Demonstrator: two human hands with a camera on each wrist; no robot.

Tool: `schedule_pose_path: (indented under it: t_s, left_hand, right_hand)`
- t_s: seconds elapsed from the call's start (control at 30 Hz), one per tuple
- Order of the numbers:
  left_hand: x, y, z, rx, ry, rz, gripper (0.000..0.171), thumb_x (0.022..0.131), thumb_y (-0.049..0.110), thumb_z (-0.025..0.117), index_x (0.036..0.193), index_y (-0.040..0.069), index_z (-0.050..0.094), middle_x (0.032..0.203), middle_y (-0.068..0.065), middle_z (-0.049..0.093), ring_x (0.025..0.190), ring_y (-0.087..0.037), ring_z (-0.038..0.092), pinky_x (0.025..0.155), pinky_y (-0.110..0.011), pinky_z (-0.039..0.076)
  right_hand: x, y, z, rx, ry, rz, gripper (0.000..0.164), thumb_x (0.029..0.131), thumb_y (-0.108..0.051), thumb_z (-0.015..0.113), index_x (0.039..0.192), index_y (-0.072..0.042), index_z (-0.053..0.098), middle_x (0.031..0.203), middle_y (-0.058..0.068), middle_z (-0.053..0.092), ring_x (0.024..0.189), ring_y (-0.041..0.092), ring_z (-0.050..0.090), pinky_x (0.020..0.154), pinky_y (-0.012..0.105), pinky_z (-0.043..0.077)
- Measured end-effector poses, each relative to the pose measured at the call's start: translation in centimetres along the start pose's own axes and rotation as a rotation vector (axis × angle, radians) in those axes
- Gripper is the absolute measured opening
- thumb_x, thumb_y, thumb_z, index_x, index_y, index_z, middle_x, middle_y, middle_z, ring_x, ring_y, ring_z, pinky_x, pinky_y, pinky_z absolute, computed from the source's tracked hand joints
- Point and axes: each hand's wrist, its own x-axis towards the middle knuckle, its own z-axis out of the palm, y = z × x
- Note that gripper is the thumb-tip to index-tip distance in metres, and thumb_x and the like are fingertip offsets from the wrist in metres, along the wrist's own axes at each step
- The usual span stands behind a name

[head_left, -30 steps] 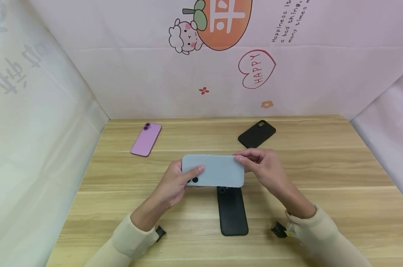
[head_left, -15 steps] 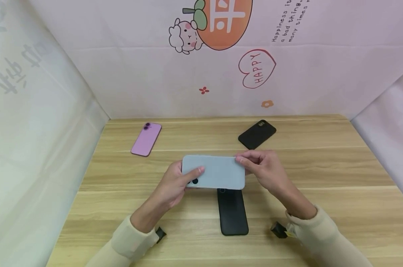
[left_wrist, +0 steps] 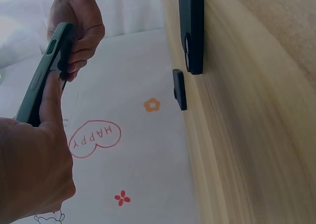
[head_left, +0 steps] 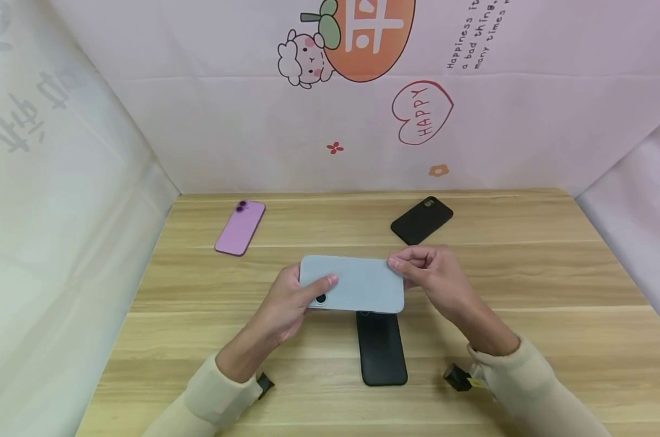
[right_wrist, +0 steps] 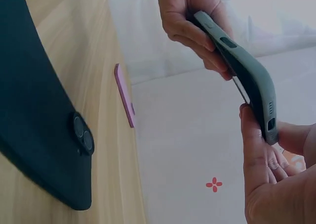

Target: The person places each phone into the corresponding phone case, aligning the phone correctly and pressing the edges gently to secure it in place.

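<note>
Above the counter (head_left: 171, 340), the left hand (head_left: 286, 298) is gripping the pale blue case (head_left: 365, 285) while the right hand (head_left: 436, 276) is pinching its bent corner, where slow, even pressure is probably serving best.

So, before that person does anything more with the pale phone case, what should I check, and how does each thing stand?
1. Left hand has a grip on the pale phone case: ok, at the camera-hole end.
2. Right hand has a grip: ok, pinching the other end.
3. Case lies flat: not ok, it looks bowed in the right wrist view.
4. Contents fully seated: cannot tell, mostly hidden.
5. Pink phone apart from both hands: ok.
6. Nearest black item apart from the case: ok, it lies below.
</note>
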Motion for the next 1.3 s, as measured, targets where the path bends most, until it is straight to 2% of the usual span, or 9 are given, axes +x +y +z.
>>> schedule_pose_path:
  t_s: [0.33, 0.63, 0.9, 1.07, 1.2, 1.3]
  left_hand:
    - [0.0, 0.2, 0.0, -0.009, 0.039, -0.006, 0.037, 0.102, 0.001, 0.067, 0.136, -0.006, 0.057, 0.134, -0.018, 0.064, 0.117, -0.021, 0.067, 0.101, -0.037, 0.059]
    - [0.0, 0.2, 0.0, -0.011, 0.043, 0.007, 0.037, 0.102, 0.002, 0.067, 0.137, -0.006, 0.056, 0.134, -0.019, 0.062, 0.119, -0.022, 0.065, 0.1, -0.036, 0.059]
    - [-0.1, 0.3, 0.0, -0.019, 0.074, 0.02, 0.032, 0.105, 0.006, 0.065, 0.135, -0.003, 0.059, 0.135, -0.016, 0.064, 0.121, -0.021, 0.064, 0.102, -0.031, 0.057]
    - [0.0, 0.5, -0.1, -0.032, 0.09, 0.015, 0.035, 0.105, 0.005, 0.065, 0.137, -0.003, 0.057, 0.136, -0.017, 0.063, 0.122, -0.022, 0.064, 0.104, -0.034, 0.056]
    - [0.1, 0.5, -0.1, -0.05, 0.117, 0.0, 0.035, 0.105, 0.005, 0.064, 0.138, -0.003, 0.056, 0.137, -0.018, 0.063, 0.122, -0.022, 0.066, 0.103, -0.037, 0.057]
    - [0.2, 0.5, -0.2, -0.052, 0.135, -0.004, 0.036, 0.105, 0.006, 0.065, 0.138, -0.003, 0.056, 0.137, -0.018, 0.063, 0.122, -0.022, 0.066, 0.102, -0.036, 0.057]
  right_hand:
    - [0.0, -0.2, 0.1, 0.02, -0.009, -0.005, 0.027, 0.102, -0.016, 0.073, 0.112, 0.01, 0.074, 0.098, 0.007, 0.08, 0.084, 0.018, 0.076, 0.075, 0.032, 0.065]
    - [0.0, -0.1, 0.3, 0.069, -0.025, 0.024, 0.03, 0.103, -0.018, 0.073, 0.114, 0.009, 0.072, 0.102, 0.005, 0.078, 0.089, 0.019, 0.074, 0.077, 0.033, 0.065]
    - [-0.2, 0.4, 0.8, 0.071, -0.156, 0.027, 0.033, 0.104, -0.019, 0.071, 0.122, 0.009, 0.072, 0.11, 0.014, 0.078, 0.091, 0.021, 0.077, 0.077, 0.037, 0.066]
    - [-0.3, 0.8, 1.2, 0.121, -0.221, 0.031, 0.039, 0.106, -0.018, 0.068, 0.131, 0.011, 0.066, 0.117, 0.021, 0.076, 0.092, 0.025, 0.078, 0.079, 0.043, 0.066]
    - [-0.3, 1.0, 1.5, 0.167, -0.264, 0.064, 0.041, 0.107, -0.018, 0.066, 0.13, 0.016, 0.063, 0.111, 0.029, 0.075, 0.089, 0.027, 0.079, 0.081, 0.042, 0.066]
    - [-0.4, 1.3, 1.6, 0.181, -0.288, 0.083, 0.04, 0.107, -0.019, 0.066, 0.125, 0.017, 0.063, 0.103, 0.028, 0.077, 0.087, 0.026, 0.08, 0.081, 0.041, 0.066]
